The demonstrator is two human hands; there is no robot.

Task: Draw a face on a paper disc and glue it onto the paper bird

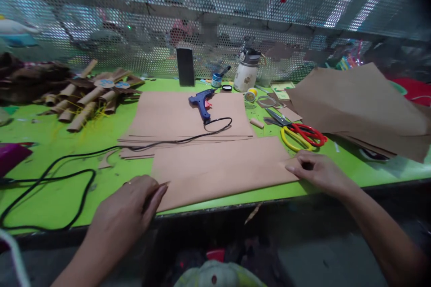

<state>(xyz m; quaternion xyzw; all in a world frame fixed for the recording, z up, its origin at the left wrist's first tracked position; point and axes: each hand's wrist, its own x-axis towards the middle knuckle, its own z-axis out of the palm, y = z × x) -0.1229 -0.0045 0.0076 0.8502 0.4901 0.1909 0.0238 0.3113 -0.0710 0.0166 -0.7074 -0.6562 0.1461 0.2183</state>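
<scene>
A sheet of brown paper (218, 166), folded along its near side, lies by the front edge of the green table. Its left end is pinched between the thumb and fingers of my left hand (129, 206). At the opposite end, my right hand (313, 170) pinches the paper's edge the same way. Behind it is a stack of brown paper sheets (164, 112), with a blue glue gun (202, 103) resting on top. Scissors with one red and one yellow handle (299, 134) lie just beyond my right hand.
A black cord (90, 175) loops across the table's left side. Rolled paper tubes (87, 98) are heaped at the back left. Larger brown sheets (357, 103) are piled at right. A phone (186, 67) and a white bottle (245, 71) stand before a perforated metal screen (151, 31).
</scene>
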